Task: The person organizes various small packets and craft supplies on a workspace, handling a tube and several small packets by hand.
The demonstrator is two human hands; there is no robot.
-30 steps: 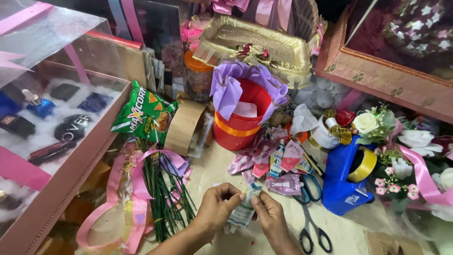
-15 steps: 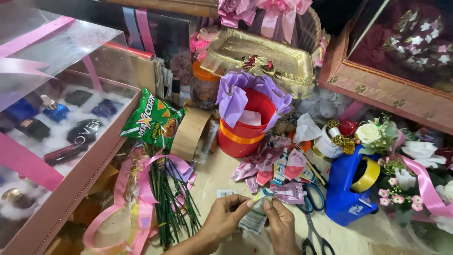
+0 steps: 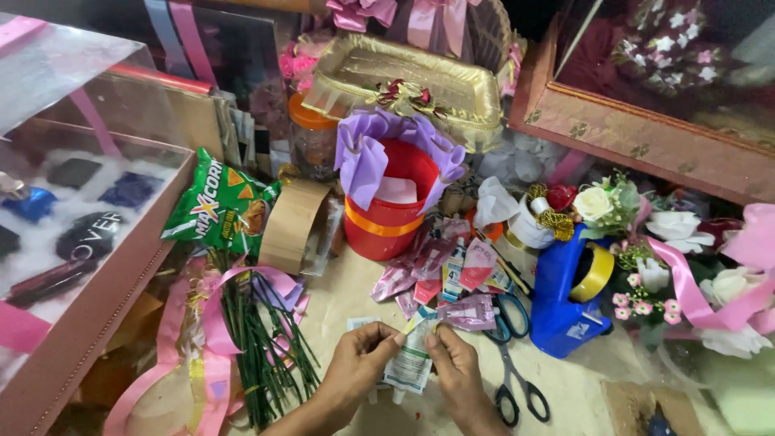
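Your left hand [image 3: 361,361] & right hand [image 3: 458,373] both pinch a small white sachet [image 3: 410,365] w/ fingertips, just beside blue-handled scissors [image 3: 513,355] on tabletop [image 3: 581,387].

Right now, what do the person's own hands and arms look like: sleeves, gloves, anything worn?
Both hands are bare: no gloves on the left hand or the right hand. No ring, watch or bracelet shows on either. The forearms enter from the bottom edge and are uncovered as far as the head view shows; no sleeve is in frame. Fingernails look short and unpainted, though the picture is too small to be sure.
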